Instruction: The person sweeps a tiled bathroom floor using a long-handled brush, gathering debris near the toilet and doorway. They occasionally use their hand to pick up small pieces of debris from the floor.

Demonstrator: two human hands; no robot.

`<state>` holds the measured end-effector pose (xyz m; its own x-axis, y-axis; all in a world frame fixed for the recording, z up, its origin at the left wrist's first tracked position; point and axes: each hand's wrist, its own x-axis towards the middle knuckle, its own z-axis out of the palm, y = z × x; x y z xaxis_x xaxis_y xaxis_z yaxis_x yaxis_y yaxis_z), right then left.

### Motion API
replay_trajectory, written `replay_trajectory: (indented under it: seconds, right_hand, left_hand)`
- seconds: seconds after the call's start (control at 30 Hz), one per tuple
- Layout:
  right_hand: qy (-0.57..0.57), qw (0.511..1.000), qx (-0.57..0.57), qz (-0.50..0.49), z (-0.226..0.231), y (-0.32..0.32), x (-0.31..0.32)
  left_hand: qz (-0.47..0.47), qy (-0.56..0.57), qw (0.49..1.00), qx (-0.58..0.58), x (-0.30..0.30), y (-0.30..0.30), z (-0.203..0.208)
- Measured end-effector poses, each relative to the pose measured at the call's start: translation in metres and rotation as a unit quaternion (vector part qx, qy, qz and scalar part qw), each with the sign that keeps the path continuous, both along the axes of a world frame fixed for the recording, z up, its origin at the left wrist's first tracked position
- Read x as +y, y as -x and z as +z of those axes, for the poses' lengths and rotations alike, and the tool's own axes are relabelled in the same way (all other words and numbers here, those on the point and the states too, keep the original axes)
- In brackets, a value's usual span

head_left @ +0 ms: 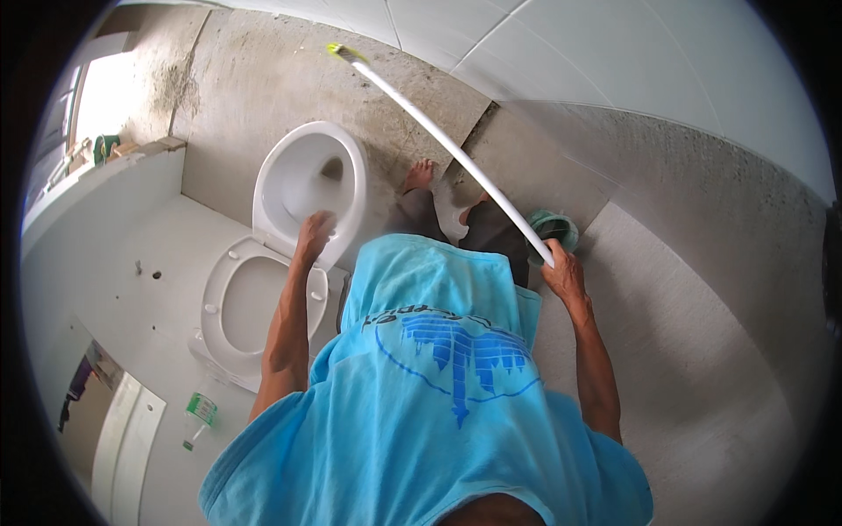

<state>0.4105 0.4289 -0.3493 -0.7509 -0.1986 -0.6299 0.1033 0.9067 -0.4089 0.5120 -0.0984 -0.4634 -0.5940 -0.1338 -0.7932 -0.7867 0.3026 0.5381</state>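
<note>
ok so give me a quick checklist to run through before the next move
1. Right hand gripping the white pole: ok, near its lower end
2. Brush head out of the toilet bowl: ok, beyond it, toward the tiled wall
3. Toilet seat raised: ok
4. Left hand empty: cannot tell, blurred
5. Feet covered: not ok, bare
6. Green container filled: cannot tell

The fisheye camera looks steeply down and forward from the wearer's head; the blue T-shirt (438, 456) is nearest; the toilet bowl (294, 180) and floor (272, 70) lie farther off.
</note>
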Motion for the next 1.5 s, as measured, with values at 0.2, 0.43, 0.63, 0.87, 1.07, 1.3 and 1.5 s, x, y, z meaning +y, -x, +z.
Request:
replay_trajectory:
  seconds: [0.2, 0.43, 0.63, 0.87, 1.07, 1.3, 1.5]
  right_hand:
    - [0.126, 0.987, -0.081, -0.053, -0.020, 0.050, -0.040]
    - [0.108, 0.958, -0.246, -0.098, -0.020, 0.093, -0.002]
    - [0.104, 0.952, -0.285, -0.037, -0.037, 0.127, 0.034]
    - [0.151, 0.930, -0.336, 0.017, -0.044, 0.132, 0.032]
    - [0.119, 0.912, -0.387, 0.062, -0.031, 0.126, 0.019]
    - [0.136, 0.813, -0.532, 0.193, -0.076, 0.073, -0.033]
    - [0.076, 0.806, -0.561, 0.172, -0.143, 0.000, -0.105]
  left_hand:
    - [0.042, -0.006, 0.999, 0.030, 0.035, 0.012, -0.014]
    - [0.164, 0.058, 0.984, 0.032, 0.081, -0.033, -0.031]
    - [0.238, 0.066, 0.969, 0.017, 0.196, -0.113, -0.047]
    - [0.331, -0.005, 0.943, -0.034, 0.352, -0.165, -0.028]
    - [0.392, -0.010, 0.918, -0.064, 0.412, -0.187, -0.021]
    - [0.481, 0.001, 0.876, -0.030, 0.419, -0.201, -0.008]
    - [0.556, 0.010, 0.828, -0.069, 0.428, -0.242, 0.020]
